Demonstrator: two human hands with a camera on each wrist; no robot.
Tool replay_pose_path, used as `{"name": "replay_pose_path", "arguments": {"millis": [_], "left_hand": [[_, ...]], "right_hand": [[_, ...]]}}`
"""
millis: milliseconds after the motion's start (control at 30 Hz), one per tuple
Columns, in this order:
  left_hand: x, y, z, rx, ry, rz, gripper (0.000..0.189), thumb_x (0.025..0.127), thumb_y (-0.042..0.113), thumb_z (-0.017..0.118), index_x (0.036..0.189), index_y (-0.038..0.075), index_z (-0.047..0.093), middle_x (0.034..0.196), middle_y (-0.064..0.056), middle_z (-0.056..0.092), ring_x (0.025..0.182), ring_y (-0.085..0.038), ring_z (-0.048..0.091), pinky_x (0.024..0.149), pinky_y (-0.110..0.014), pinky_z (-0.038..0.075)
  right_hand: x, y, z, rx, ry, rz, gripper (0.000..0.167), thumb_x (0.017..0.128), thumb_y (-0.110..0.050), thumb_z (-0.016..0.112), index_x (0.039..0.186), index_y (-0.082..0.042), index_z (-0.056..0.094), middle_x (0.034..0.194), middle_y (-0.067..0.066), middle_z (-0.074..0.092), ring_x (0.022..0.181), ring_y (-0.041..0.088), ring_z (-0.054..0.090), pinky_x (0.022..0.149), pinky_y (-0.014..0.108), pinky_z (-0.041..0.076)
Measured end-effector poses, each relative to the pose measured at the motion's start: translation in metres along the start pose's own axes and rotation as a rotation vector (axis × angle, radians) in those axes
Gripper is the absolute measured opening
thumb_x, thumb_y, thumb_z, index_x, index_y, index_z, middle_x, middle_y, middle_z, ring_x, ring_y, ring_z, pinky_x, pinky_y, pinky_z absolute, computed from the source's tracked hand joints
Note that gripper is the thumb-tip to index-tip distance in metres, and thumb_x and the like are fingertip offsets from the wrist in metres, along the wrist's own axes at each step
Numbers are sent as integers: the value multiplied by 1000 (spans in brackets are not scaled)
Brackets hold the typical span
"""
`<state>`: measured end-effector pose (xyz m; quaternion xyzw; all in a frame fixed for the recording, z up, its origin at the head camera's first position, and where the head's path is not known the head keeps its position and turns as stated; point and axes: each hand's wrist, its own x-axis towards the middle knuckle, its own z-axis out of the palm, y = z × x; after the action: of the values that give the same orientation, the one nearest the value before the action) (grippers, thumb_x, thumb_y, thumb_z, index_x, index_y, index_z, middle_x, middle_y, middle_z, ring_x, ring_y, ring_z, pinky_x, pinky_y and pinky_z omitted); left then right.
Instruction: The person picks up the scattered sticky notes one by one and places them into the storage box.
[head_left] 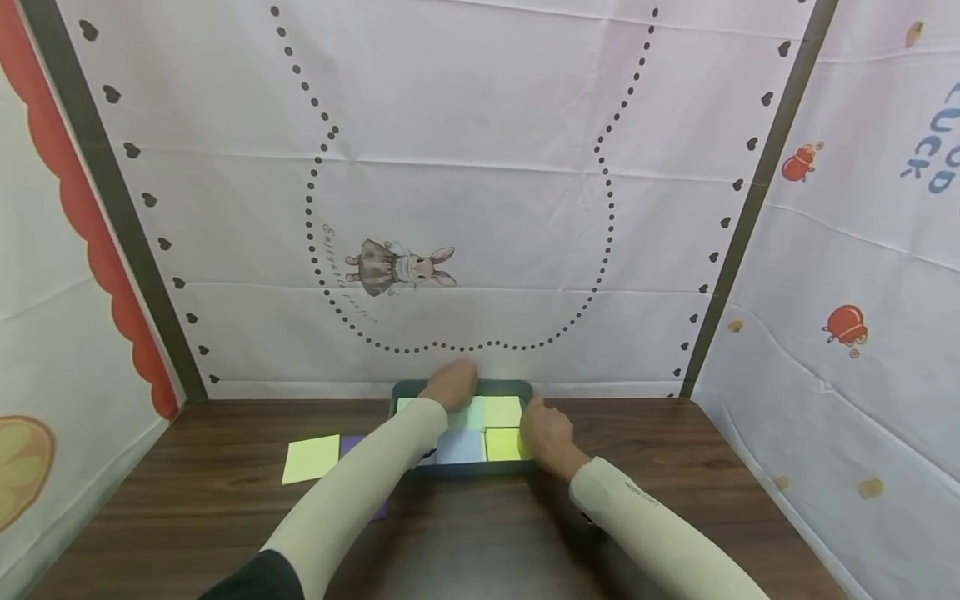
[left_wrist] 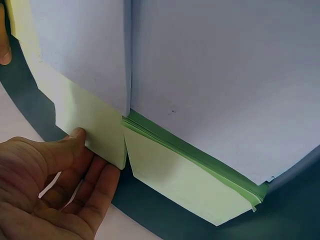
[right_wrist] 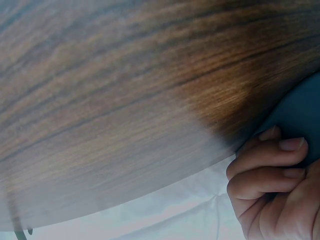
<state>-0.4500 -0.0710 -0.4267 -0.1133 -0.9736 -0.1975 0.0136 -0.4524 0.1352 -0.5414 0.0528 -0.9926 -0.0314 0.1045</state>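
Observation:
A dark teal tray [head_left: 476, 470] stands against the back wall with several sticky note pads in two rows. Over its far rim reaches my left hand [head_left: 452, 385]. In the left wrist view its thumb and fingers pinch the edge of a pale green sticky note pad [left_wrist: 92, 122]. A second green pad [left_wrist: 185, 177] lies beside that one, with blue pads [left_wrist: 210, 75] nearer. A bright yellow pad [head_left: 502, 444] and a pale yellow pad [head_left: 502, 411] fill the tray's right end. There my right hand [head_left: 550, 435] grips the tray's side, fingers curled against the outside.
Left of the tray, a loose yellow pad [head_left: 311, 459] lies on the wooden table [head_left: 645, 442], next to purple pads [head_left: 349, 445] partly covered by my left sleeve. A printed cloth [head_left: 480, 217] hangs behind, with more cloth at both sides.

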Motion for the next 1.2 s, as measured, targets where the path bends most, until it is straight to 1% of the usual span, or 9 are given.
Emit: {"name": "replay_pose_path", "arguments": {"millis": [67,200,333,400,533,633,900,1033,1200], "left_hand": [[-3,4,-3,12,-15,-18,20,114,8,57,107,4,75,89,-8,73,76,-20,63,70,-34,55],[15,-10,11,31,-20,-11,15,112,7,61,107,7,75,87,-5,72,74,-19,65,69,-34,56],[29,-22,23,40,-26,-12,15,113,9,61,107,8,75,83,-3,69,73,-19,65,68,-34,56],[29,-22,24,26,-41,-26,16,113,8,60,107,6,75,85,-6,70,74,-21,65,69,-36,57],[28,-26,26,9,-58,-34,17,113,10,59,106,6,74,90,-9,72,77,-23,63,70,-38,56],[20,-23,22,9,-61,-29,18,114,11,57,107,7,73,91,-9,72,77,-23,63,70,-38,56],[-11,-10,-7,13,-89,12,17,113,7,59,106,4,74,89,-7,70,77,-22,62,74,-36,56],[-12,-23,-9,3,-77,109,16,108,2,62,97,5,74,79,-5,64,72,-20,56,68,-34,51],[-19,-21,-22,9,-77,119,14,105,-1,66,94,2,75,77,-4,60,70,-19,54,65,-32,47]], "right_hand": [[-3,-1,-3,5,30,-10,46,109,-7,53,149,15,59,62,12,66,56,24,66,50,43,59],[-18,-7,-30,50,29,3,42,108,-6,55,143,16,61,64,12,65,60,26,69,53,42,60],[-12,-8,-22,71,9,27,34,109,-8,56,133,15,63,68,12,66,63,27,71,52,42,60],[-4,-5,0,56,54,23,33,108,-10,54,129,14,63,67,10,63,61,26,68,49,40,56],[-31,-19,-45,104,31,40,29,107,-7,56,128,12,64,70,13,68,65,28,74,55,43,62],[-42,-24,-63,107,4,40,28,106,-4,59,127,13,65,68,14,68,63,28,74,55,43,63],[-12,-9,-4,55,19,15,35,109,-10,54,134,13,63,68,13,68,61,28,71,51,42,60],[-6,-6,1,65,9,18,35,110,-11,55,135,12,62,66,12,66,58,25,68,50,42,59],[3,0,4,35,22,25,28,110,-14,59,125,9,64,62,7,59,54,20,61,45,39,53]]}}
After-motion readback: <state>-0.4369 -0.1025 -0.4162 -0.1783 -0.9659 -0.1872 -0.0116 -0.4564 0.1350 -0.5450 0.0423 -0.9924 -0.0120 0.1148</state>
